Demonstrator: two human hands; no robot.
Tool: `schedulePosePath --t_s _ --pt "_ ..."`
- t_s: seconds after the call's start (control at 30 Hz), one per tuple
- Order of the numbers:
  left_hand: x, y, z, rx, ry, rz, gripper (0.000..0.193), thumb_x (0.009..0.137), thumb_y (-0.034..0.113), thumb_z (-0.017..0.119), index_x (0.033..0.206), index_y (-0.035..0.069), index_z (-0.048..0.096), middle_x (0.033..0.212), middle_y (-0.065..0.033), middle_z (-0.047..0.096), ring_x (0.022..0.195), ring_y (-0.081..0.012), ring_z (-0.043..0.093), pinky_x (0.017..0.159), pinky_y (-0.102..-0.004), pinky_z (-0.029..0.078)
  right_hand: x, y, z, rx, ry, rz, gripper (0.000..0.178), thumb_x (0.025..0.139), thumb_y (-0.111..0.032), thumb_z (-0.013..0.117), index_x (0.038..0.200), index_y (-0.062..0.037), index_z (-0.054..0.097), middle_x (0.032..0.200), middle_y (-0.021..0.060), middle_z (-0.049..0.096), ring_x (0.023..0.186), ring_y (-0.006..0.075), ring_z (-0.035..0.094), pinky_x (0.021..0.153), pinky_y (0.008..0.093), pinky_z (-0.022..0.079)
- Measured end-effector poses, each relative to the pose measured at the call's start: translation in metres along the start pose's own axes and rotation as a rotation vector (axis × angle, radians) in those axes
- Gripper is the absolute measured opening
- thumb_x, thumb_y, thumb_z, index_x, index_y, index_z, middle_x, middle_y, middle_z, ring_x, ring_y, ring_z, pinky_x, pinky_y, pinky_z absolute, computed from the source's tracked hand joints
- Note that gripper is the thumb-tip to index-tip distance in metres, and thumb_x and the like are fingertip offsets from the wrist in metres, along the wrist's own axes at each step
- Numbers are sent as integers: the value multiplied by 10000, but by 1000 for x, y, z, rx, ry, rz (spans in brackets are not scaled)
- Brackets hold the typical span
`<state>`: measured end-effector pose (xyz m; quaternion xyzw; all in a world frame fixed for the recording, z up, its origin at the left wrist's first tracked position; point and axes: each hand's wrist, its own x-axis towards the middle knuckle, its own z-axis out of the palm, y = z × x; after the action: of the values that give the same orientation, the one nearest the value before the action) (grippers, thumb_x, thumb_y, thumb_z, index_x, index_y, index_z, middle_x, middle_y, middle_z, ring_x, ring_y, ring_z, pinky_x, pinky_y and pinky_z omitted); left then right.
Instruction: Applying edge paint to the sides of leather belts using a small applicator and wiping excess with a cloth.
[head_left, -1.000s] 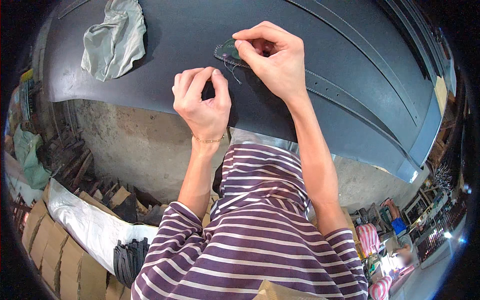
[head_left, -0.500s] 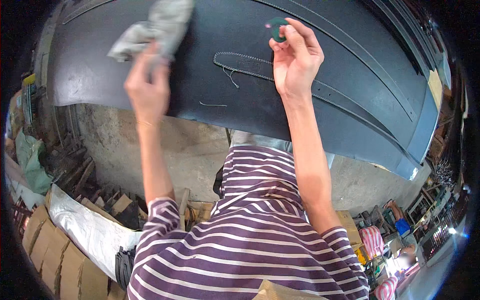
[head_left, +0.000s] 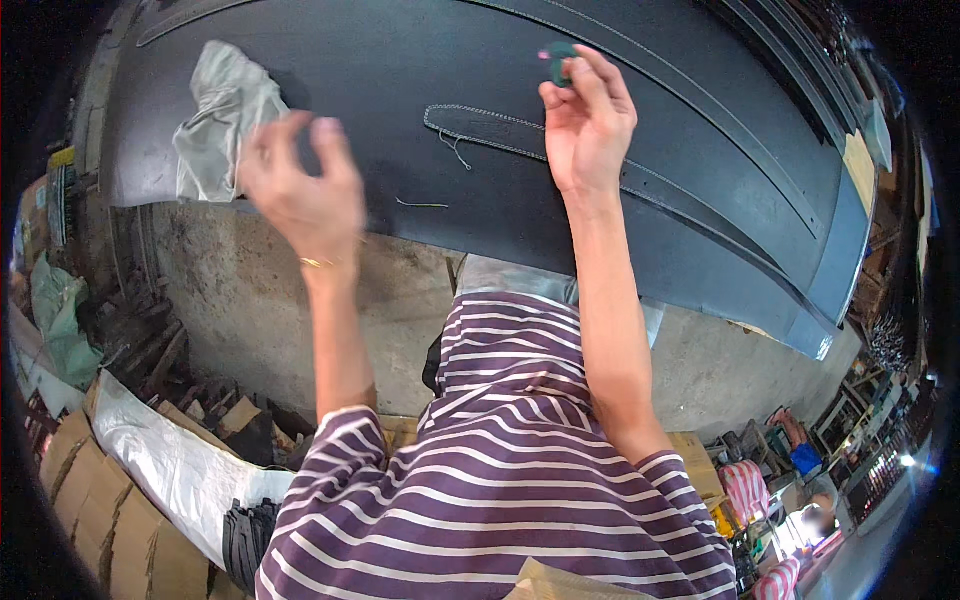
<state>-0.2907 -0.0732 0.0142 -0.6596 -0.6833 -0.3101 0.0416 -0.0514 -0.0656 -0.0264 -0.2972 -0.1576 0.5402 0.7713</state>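
Note:
My left hand (head_left: 308, 190), slightly smeared by motion, is over the table's near edge with fingers apart and nothing between them. Beside it a crumpled pale grey cloth (head_left: 222, 112) lies on the dark tabletop (head_left: 370, 150). Between its fingertips my right hand (head_left: 592, 130) pinches a small dark green rounded thing (head_left: 560, 62) with a pinkish spot; its kind is unclear. Below that hand runs a black leather strap (head_left: 480, 124) with light stitching and a rounded end. A loose thread (head_left: 456, 148) hangs from the strap's edge, and a cut thread (head_left: 420, 204) lies nearer me.
More stitched black straps (head_left: 690, 120) lie across the far right of the table. Cardboard boxes (head_left: 110, 500) and a white sack (head_left: 170, 450) are at the lower left. Another person (head_left: 815, 515) is at the lower right, among stools and striped bags (head_left: 745, 488).
My left hand has let go of the grey cloth, which has come down on the table at the left. My right hand has barely moved and still holds the green thing.

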Motion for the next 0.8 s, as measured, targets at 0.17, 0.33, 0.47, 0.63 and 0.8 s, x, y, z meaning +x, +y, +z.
schedulePosePath --t_s 0.17,0.33,0.47,0.63,0.8 --pt "-49 69 19 -173 -256 -94 179 848 237 752 855 63 705 866 -63 637 878 -247 561 797 -392 435 -1 6 10 -288 -67 -49 126 906 -2 688 1026 15 718 872 38 684 724 74 618 652 234 524" --pt "-56 68 32 -137 -180 -152 110 826 187 738 829 84 697 756 -2 587 797 -213 541 770 -384 370 -7 7 19 -750 -205 -67 108 885 -32 719 988 -4 736 828 -22 655 717 32 568 647 190 450" --pt "-56 66 31 -163 -201 -150 77 815 153 720 830 86 686 738 3 577 800 -205 540 784 -385 369 -6 7 20 -813 -251 -110 108 885 -36 715 986 -5 738 822 -19 640 731 37 581 655 197 459" --pt "-57 63 28 -217 -225 -128 83 800 131 707 781 82 643 725 3 566 792 -202 524 801 -373 353 -5 12 19 -851 -264 -182 91 861 -33 720 947 -23 748 787 0 647 681 48 571 614 208 453" --pt "-58 62 29 -254 -215 -114 86 796 128 708 781 82 637 725 6 566 792 -200 518 814 -372 346 -6 14 18 -1002 -383 -221 101 782 -45 731 880 -36 757 705 26 633 590 86 544 551 241 432"
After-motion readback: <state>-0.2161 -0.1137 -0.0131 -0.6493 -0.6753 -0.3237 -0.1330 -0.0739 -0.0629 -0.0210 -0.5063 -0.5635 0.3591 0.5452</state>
